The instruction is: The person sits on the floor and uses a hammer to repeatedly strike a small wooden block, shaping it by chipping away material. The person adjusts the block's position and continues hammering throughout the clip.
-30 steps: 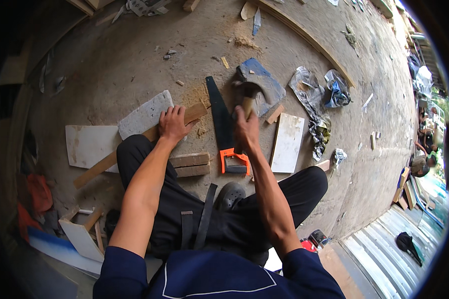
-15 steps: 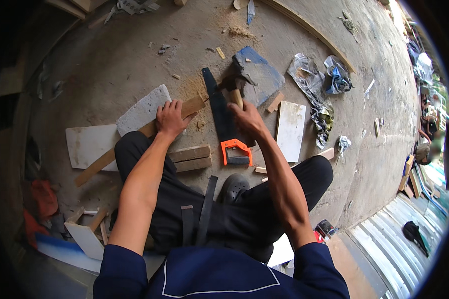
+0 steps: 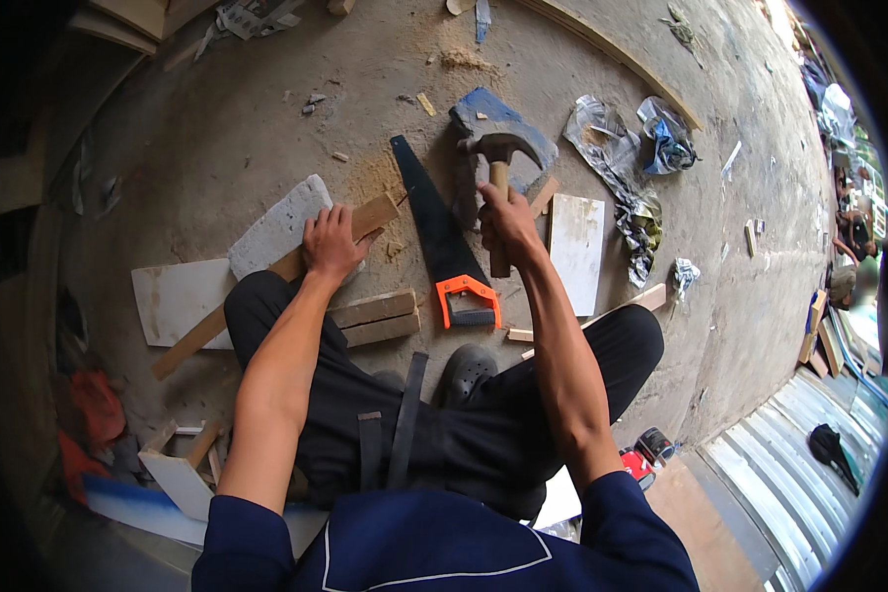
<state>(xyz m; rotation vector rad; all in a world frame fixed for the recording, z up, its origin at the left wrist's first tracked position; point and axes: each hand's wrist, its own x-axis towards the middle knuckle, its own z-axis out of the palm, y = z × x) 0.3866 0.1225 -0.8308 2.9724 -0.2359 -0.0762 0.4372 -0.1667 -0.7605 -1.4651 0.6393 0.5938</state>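
Wooden hammer (image 3: 500,173) clenched in right hand (image 3: 508,222); left hand (image 3: 331,245) presses plank (image 3: 286,266).

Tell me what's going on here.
A person sits on a concrete floor among wood offcuts. The right hand grips a wooden-handled claw hammer, its head raised. The left hand presses down on a long wooden strip that lies across a grey stone block. A handsaw with an orange handle lies on the floor between the hands, untouched.
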